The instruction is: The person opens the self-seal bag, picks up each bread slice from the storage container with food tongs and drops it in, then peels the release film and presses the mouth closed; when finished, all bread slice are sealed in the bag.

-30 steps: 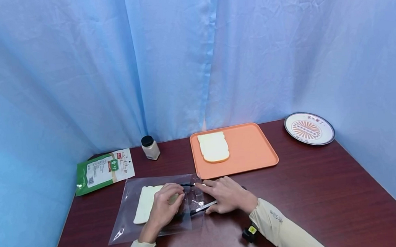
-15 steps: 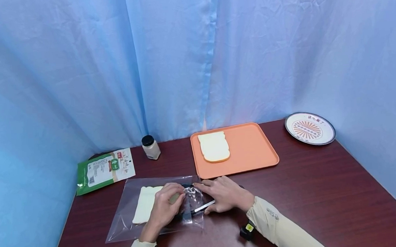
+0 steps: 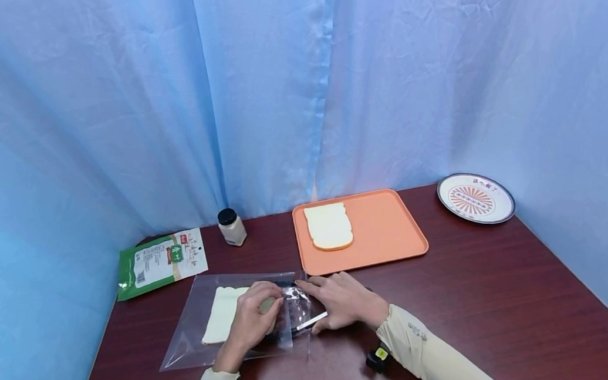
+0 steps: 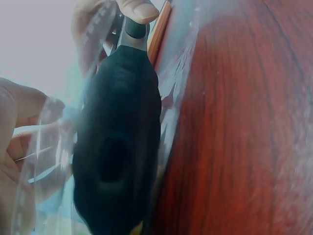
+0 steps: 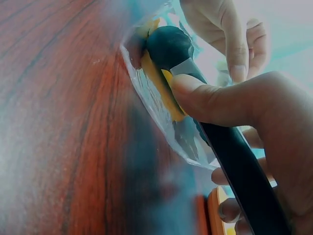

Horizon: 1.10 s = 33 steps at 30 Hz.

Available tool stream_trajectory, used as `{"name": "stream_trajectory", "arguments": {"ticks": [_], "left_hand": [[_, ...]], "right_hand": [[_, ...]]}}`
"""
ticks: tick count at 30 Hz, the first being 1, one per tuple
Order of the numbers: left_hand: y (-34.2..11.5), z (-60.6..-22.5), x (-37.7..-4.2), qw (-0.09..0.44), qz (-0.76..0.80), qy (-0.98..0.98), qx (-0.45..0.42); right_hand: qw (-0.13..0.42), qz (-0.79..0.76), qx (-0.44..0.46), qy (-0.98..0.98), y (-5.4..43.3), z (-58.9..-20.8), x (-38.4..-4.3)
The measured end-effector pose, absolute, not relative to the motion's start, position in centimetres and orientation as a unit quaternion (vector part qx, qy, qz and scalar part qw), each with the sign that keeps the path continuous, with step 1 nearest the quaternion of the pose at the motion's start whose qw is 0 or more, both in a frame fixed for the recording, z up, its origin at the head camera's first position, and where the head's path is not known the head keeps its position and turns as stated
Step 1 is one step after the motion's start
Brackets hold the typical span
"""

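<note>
A clear plastic bag (image 3: 188, 345) lies on the table with a white bread slice (image 3: 219, 316) inside it. My left hand (image 3: 254, 314) is over the bag and pinches the film near its mouth between thumb and fingers. My right hand (image 3: 343, 300) grips a pair of tongs (image 3: 313, 320), thumb on one arm and fingers on the other. The black tong heads (image 5: 168, 46) reach into the bag's mouth. In the right wrist view, the slice's yellow crust (image 5: 161, 88) shows between them. One black head (image 4: 117, 132) fills the middle of the left wrist view.
Behind the hands, an orange tray (image 3: 383, 231) holds another bread slice (image 3: 329, 226). A black-capped jar (image 3: 232, 227) and a green-and-white packet (image 3: 155, 264) stand back left. At the back right is a patterned plate (image 3: 476, 198). Blue curtains (image 3: 271, 98) enclose the table (image 3: 481, 295).
My right hand has shifted slightly left with the tongs. The bag and its slice have slid slightly left, while my left hand has stayed nearly in place.
</note>
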State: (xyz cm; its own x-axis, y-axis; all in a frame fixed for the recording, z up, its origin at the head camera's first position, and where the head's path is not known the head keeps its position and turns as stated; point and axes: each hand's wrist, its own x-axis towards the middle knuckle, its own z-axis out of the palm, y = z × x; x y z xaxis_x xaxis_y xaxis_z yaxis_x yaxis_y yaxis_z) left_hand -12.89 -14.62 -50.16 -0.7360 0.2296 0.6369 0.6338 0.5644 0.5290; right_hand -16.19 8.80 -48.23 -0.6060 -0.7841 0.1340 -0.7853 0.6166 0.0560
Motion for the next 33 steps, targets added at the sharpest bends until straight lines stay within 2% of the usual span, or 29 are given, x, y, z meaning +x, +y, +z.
{"name": "stream_trajectory", "arguments": {"ticks": [11, 19, 33], "left_hand": [[-14.7, -50.2, -12.9, 0.262, -0.391, -0.845, -0.252], [-14.7, -49.9, -12.8, 0.245, -0.392, -0.854, -0.241], [-14.5, -49.8, -12.8, 0.258, -0.389, -0.85, -0.245]], "right_hand": [[0.055, 0.026, 0.426, -0.903, 9.7, -48.1, -16.2], [0.075, 0.051, 0.416, -0.905, 11.6, -47.8, -15.6], [0.107, 0.086, 0.382, -0.914, 15.5, -47.8, -14.0]]}}
